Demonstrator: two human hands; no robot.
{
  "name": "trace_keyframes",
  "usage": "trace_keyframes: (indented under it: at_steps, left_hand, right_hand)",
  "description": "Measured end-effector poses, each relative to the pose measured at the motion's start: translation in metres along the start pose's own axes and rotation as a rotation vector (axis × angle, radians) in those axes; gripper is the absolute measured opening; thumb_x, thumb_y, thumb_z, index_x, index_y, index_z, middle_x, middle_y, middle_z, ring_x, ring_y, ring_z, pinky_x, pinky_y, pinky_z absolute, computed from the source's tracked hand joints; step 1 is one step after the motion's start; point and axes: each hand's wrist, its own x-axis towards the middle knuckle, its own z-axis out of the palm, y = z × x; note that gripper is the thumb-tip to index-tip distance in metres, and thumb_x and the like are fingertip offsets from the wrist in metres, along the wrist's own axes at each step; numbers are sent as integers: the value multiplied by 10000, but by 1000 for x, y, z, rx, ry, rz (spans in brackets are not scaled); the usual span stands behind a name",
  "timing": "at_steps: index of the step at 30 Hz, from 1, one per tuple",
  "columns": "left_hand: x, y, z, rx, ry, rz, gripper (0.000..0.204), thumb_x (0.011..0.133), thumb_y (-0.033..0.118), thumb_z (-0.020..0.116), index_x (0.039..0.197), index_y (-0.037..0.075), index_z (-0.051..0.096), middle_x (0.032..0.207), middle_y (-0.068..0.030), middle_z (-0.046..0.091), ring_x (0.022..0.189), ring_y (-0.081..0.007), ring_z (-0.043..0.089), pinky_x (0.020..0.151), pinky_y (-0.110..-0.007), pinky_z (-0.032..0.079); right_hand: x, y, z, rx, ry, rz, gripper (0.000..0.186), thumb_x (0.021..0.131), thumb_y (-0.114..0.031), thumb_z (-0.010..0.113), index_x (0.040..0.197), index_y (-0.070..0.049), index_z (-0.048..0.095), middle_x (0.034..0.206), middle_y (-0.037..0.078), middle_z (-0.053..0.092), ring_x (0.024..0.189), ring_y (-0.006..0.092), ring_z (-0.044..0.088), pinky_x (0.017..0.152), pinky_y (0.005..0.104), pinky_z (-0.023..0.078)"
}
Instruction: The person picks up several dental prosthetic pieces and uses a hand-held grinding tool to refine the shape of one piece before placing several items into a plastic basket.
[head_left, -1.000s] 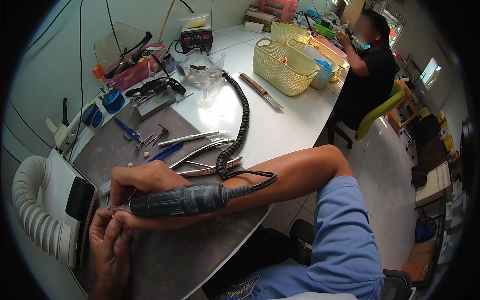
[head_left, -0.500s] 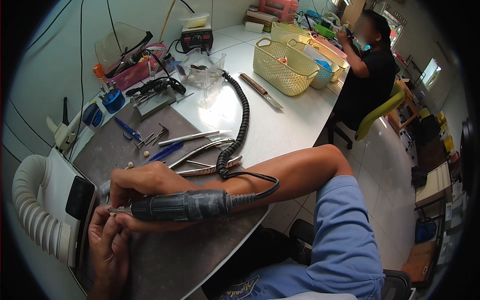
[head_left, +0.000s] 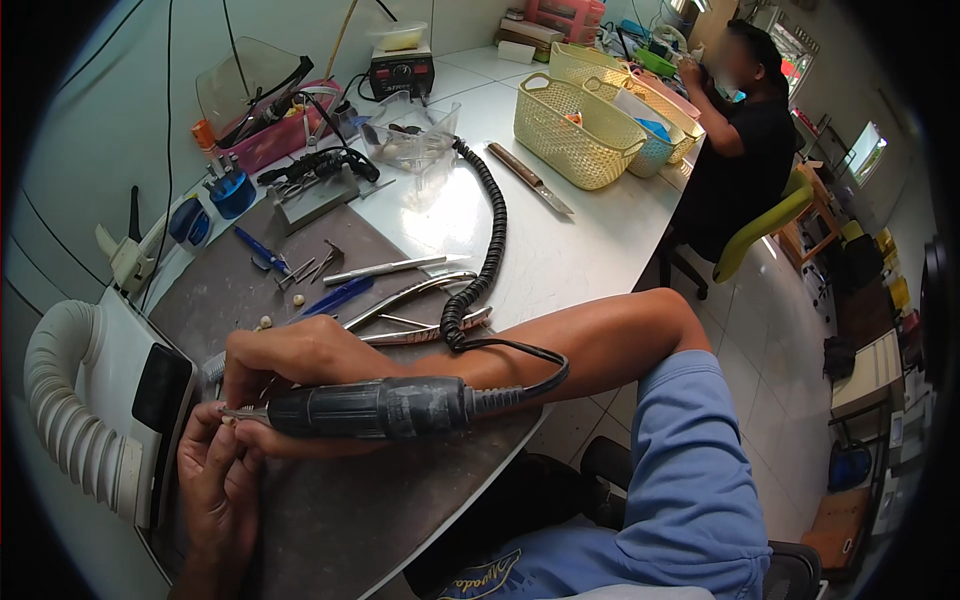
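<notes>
My right hand (head_left: 300,362) is closed around a black rotary handpiece (head_left: 370,408), which lies almost level with its metal tip pointing left. The fingers of my left hand (head_left: 222,485) pinch a small cream-coloured piece (head_left: 229,421), tooth-like in look, right at that tip. Whether the bur touches the piece is too small to tell. From the handpiece's rear a cable runs over my right forearm into a black coiled cord (head_left: 492,215). Two similar cream pieces, one of them a loose bead-sized bit (head_left: 298,300), lie on the dark mat (head_left: 370,510) beyond my hands.
Metal pliers (head_left: 410,292), a craft knife (head_left: 385,270) and blue tweezers (head_left: 340,297) lie beyond my right hand. On the left stands a white ribbed hose (head_left: 60,400). Farther off are a wooden-handled knife (head_left: 530,178), a clear tray (head_left: 410,140), yellow baskets (head_left: 575,140) and a seated co-worker (head_left: 745,150).
The bench and its items have shifted slightly right in the picture. Both hands keep the same grip, with the handpiece tip still at the small piece.
</notes>
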Motion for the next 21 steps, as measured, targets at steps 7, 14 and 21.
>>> trace_keyframes:
  at_steps: [7, 14, 21]
  left_hand:
    - [-9, 11, -4, 1, 50, -27, 213, 993, 108, 664, 1178, 38, 584, 1045, -59, 663, 929, -99, 657, 853, -234, 554]
    - [4, 9, 6, 18, -92, -93, 262, 984, 157, 690, 1201, 25, 627, 1069, -39, 673, 968, -95, 619, 890, -261, 517]
    - [-11, 10, -3, 24, -87, -65, 260, 980, 138, 695, 1212, 31, 644, 1115, -54, 687, 1020, -91, 639, 909, -258, 524]
  right_hand:
    - [20, -9, 3, -25, -51, 170, 253, 863, -155, 791, 946, -20, 594, 792, 76, 689, 726, 95, 680, 610, 248, 517]
    - [1, -6, -23, -66, -27, 130, 268, 859, -32, 772, 1031, 28, 575, 948, 148, 686, 904, 205, 733, 812, 317, 598]
    - [4, -5, -3, -150, -170, -24, 256, 811, 8, 775, 969, 37, 575, 883, 178, 677, 900, 296, 751, 809, 357, 610]
